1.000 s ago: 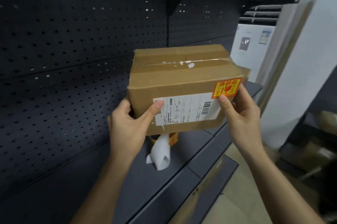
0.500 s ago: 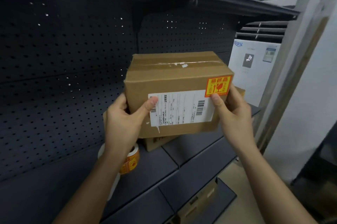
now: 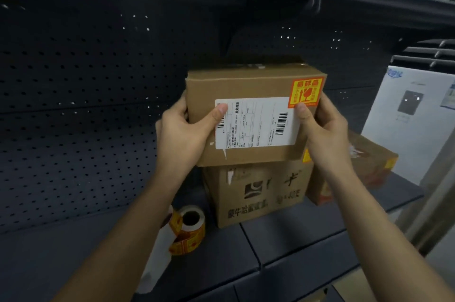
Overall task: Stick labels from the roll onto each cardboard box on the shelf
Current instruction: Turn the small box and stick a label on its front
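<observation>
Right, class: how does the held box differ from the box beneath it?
The held box bears a white shipping label and orange sticker; the lower box shows dark printing. The left hand and right hand grip the held box; the lower box stands on the shelf. Both are brown cardboard.

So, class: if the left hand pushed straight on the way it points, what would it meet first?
The top box, which the left hand grips; behind it, probably the perforated back panel; depth unclear.

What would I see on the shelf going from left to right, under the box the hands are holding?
label roll → printed cardboard box → second cardboard box → white appliance, past the shelf's end. The held box is left out, since it overlaps the printed one from above.
</observation>
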A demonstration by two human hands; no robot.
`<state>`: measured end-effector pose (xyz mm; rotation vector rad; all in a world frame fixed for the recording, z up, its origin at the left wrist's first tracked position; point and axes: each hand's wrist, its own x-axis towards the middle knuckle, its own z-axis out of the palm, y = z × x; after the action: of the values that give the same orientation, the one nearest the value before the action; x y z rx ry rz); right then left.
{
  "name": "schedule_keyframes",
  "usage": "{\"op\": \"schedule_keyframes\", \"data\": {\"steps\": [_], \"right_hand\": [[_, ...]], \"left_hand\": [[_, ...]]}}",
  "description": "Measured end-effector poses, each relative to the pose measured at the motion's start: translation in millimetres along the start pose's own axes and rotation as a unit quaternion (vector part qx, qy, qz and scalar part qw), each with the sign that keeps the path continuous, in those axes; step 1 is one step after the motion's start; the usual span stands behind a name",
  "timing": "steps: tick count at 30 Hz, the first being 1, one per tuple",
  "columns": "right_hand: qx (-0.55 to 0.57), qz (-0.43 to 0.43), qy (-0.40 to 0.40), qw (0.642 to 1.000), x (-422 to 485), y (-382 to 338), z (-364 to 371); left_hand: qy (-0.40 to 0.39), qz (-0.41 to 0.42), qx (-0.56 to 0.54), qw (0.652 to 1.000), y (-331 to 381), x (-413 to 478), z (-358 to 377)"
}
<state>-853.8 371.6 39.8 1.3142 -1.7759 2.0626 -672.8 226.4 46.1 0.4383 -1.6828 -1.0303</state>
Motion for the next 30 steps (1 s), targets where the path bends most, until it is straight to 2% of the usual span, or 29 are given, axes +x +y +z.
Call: {"op": "schedule_keyframes", "data": {"steps": [10,30], "right_hand": [[0.003,0.020,-0.037,0.999,49,52,14],[0.052,0.040,-0.106,0.992,109,128,-8]], "left_hand": [[0.016,-0.042,-0.003,0.999,-38,26,19],[0.082,-0.066,0.100,0.990,-47,44,84]]}}
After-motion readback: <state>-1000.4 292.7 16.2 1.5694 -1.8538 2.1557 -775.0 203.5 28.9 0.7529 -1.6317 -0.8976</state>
